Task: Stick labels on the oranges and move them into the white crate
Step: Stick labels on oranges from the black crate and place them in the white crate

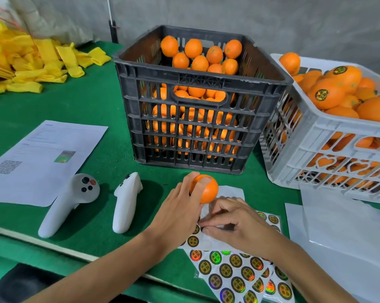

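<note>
A green table (pixel 93 110) carries a black crate (pixel 191 119) of unlabelled oranges at centre and, touching its right side, the white crate (pixel 329 149) heaped with oranges, several bearing round labels. Loose white sheets (pixel 346 228) lie in front of the white crate; a printed paper (pixel 42 158) and two white controllers (pixel 69 202) lie to the left. Near the front edge, label sheets (pixel 235 270) fan out. The left hand (pixel 180 213) grips one orange (pixel 206 190), fingers curled round it just above the sheets. The right hand (pixel 239 224) pinches narrowly at a label on the top sheet.
</note>
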